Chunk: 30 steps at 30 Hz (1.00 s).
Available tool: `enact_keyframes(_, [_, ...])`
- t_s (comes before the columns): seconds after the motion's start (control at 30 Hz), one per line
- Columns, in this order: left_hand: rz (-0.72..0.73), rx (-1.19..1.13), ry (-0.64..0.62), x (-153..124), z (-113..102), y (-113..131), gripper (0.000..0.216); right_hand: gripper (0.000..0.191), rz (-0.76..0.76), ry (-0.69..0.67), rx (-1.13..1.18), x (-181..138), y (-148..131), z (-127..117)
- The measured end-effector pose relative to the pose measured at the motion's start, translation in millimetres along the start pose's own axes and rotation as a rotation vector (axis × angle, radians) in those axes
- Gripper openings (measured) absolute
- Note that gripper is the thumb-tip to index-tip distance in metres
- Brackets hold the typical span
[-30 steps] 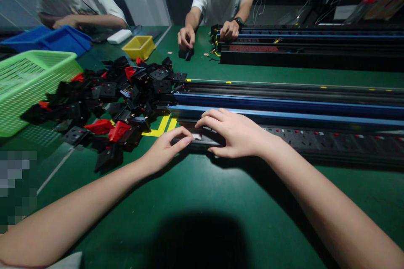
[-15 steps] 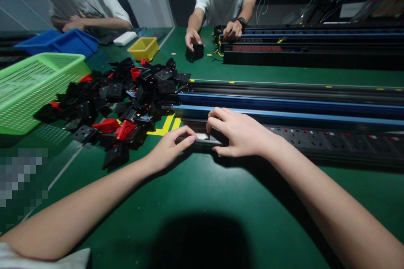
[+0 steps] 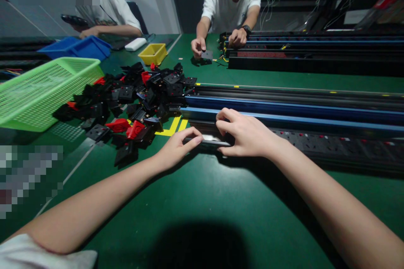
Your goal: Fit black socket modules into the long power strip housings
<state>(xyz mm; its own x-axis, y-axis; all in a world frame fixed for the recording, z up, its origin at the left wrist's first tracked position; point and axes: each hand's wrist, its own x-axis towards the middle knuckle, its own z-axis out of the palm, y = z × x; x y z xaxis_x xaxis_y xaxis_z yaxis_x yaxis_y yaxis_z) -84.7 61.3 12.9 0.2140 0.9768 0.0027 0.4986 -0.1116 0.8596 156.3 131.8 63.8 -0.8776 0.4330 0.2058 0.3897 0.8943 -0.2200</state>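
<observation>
Green table (image 3: 202, 193) near me wide open; socket pile (image 3: 139, 96) crowds my left, power strip (image 3: 331, 143) plus blue rails (image 3: 284, 109) wall off far side.

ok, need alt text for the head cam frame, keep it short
A person's right hand clasps the end of a long black power strip on a green table, and the left hand touches its tip. To the left lie a pile of black and red socket modules and a green basket; a co-worker works opposite.

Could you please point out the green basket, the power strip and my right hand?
green basket (image 3: 74, 59), head view, far rim.
power strip (image 3: 331, 143), head view, socket face.
right hand (image 3: 249, 134), head view, back of the hand.
</observation>
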Motion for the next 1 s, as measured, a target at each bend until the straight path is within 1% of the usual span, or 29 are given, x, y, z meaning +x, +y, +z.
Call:
enact_keyframes(0.2, [0.007, -0.017, 0.004, -1, 0, 2, 0.033, 0.024, 0.025, -0.034, 0.010, 0, 0, 0])
enact_keyframes(0.27, [0.012, -0.047, 0.024, -3, 0, 0, 0.031, 0.024, 0.043, -0.052, 0.019, 0, 0, 0])
enact_keyframes(0.37, [0.012, -0.163, 0.115, -4, 1, -5, 0.028, 0.025, 0.050, -0.061, 0.032, 1, 1, 0])
enact_keyframes(0.47, [-0.001, -0.347, 0.249, -4, 2, -10, 0.024, 0.026, 0.039, -0.070, 0.030, 2, 1, 0])
enact_keyframes(0.53, [-0.028, -0.474, 0.314, -3, 1, -13, 0.026, 0.026, 0.037, -0.075, 0.024, 2, 2, 1])
enact_keyframes(0.63, [-0.076, -0.664, 0.359, 1, -3, -13, 0.038, 0.027, 0.045, -0.073, 0.034, 1, 2, 1])
enact_keyframes(0.73, [-0.140, -0.837, 0.417, 5, -8, -12, 0.059, 0.028, 0.064, -0.068, 0.057, 0, 1, 2])
enact_keyframes(0.83, [-0.194, -0.953, 0.450, 8, -14, -12, 0.077, 0.028, 0.077, -0.067, 0.075, -1, 1, 2])
enact_keyframes(0.9, [-0.215, -0.994, 0.416, 10, -20, -13, 0.085, 0.027, 0.077, -0.067, 0.082, -1, 2, 2])
enact_keyframes(1.0, [-0.257, -1.028, 0.301, 14, -28, -16, 0.088, 0.027, 0.072, -0.067, 0.084, -2, 2, 2])
